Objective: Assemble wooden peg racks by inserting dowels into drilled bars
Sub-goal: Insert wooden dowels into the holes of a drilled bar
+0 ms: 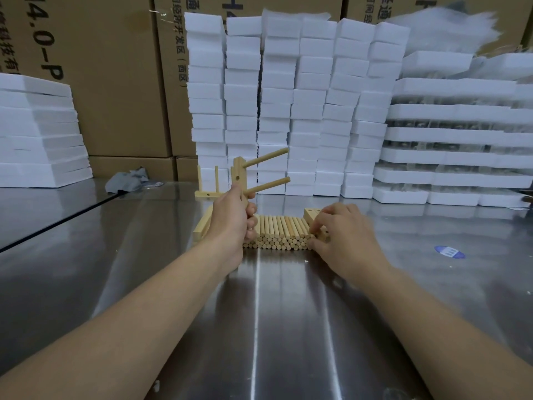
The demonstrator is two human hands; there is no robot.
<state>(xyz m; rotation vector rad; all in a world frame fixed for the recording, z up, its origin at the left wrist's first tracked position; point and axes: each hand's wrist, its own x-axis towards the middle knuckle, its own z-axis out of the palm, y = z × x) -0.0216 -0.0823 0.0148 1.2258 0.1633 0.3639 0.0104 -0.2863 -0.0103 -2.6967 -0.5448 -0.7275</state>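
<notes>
Foam sheets [40, 131] lie stacked at the far left of our steel desk [288, 313]. Brown cartons [115, 82] stand behind them, and a crumpled grey rag [129, 180] lies just to their right.

Next comes a finished rack [207, 183], standing on the desk with its two pegs pointing up. Just in front of it our left forearm reaches in from the lower left, wrist straight. Our left hand [230, 223] grips the lower end of a drilled bar [238, 171], fingers wrapped round it, and holds it upright above the desk. Two dowels [266, 158] are seated in that bar and jut out to the right, tilted slightly upward, with one open hole between them.

Below, a loose bar [202, 229] lies along the left edge of the dowel pile [279, 232], which is laid in neat rows with the ends facing us. Behind it rise columns of white foam blocks [288, 96].

Our right hand [343, 238] comes in from the lower right, palm down. Its fingers are curled over the right edge of the pile and over another bar [311, 215] lying there. We cannot tell whether it has hold of a dowel.

Further right a blue sticker [449, 251] sits on the desk.
</notes>
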